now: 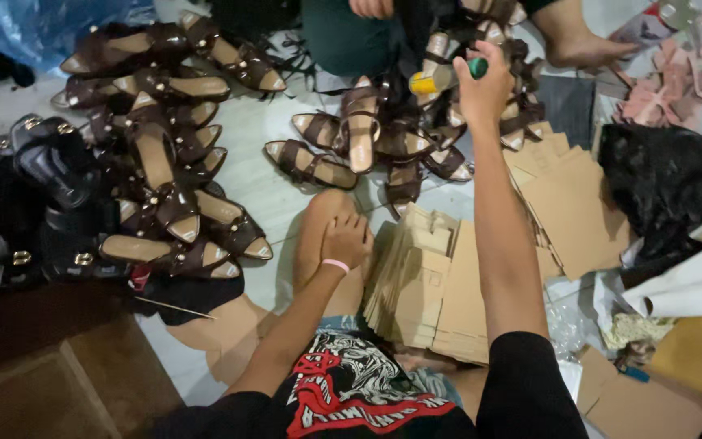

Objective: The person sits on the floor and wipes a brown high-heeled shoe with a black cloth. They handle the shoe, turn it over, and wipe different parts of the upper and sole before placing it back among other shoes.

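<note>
While the left hand [346, 241] rests fingers loosely curled on one foot [322, 219], right-hand [481, 89] fingers grip one yellow bottle [436, 80].

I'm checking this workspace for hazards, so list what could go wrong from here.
1. The right hand holds a yellow bottle with a green cap over the brown sandals; if it leaks or slips, its contents may stain them.
2. The far reach, with the left hand resting on the knee, could tip the person onto the flat cardboard stack.
3. Sandals crowd the floor near another person's bare foot, a likely trip hazard.
</note>
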